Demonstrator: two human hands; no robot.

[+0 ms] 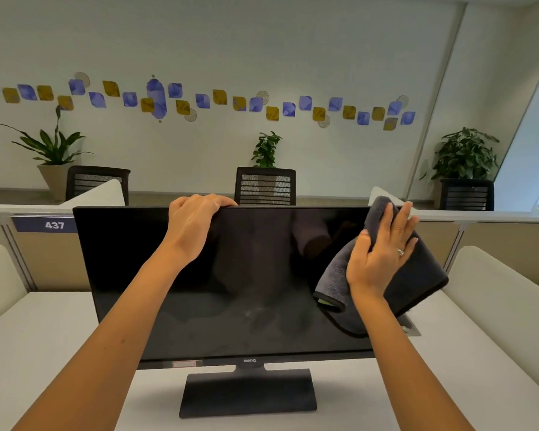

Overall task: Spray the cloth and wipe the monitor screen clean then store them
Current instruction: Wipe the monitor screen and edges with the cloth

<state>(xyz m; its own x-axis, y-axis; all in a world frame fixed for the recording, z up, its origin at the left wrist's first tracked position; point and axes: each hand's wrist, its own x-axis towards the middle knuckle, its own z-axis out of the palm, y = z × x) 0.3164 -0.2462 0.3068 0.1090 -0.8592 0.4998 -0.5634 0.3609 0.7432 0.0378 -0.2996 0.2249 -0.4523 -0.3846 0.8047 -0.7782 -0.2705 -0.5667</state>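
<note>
The cloth [417,275] is soft and floppy, so the right hand [380,253] presses it flat-fingered against the monitor [231,275] screen's right side. The left hand [193,225] grips the top edge, probably steadying the tippy panel on the counter [44,337].

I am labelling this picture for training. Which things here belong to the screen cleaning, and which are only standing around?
Job: monitor, grey cloth, left hand, right hand.

Around: three chairs, potted plants, desk sign 437.
</note>
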